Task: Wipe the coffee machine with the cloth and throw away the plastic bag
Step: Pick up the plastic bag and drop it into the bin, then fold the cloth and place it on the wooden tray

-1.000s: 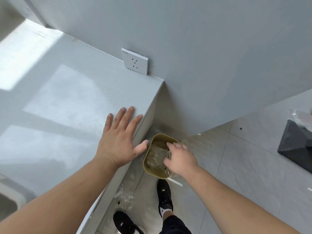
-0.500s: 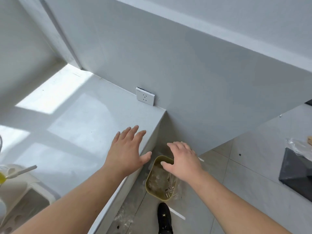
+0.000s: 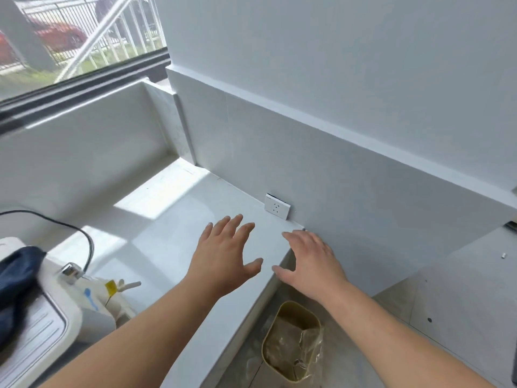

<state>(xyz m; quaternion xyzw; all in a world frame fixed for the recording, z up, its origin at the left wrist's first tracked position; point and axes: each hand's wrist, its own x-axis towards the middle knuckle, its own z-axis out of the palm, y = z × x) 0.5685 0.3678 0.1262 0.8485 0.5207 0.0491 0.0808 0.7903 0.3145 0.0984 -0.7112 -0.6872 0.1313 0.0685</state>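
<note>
Crumpled clear plastic bag sits inside the olive-green plastic bin on the floor, tucked against the end of the white stone countertop so scraps can drop straight in; the disposal step looks done. Left hand hovers flat over the counter, fingers spread, holding nothing. Right hand hangs past the counter edge above the bin, also splayed and empty. Dark blue cloth is draped on the white coffee machine (far left, partly cropped).
</note>
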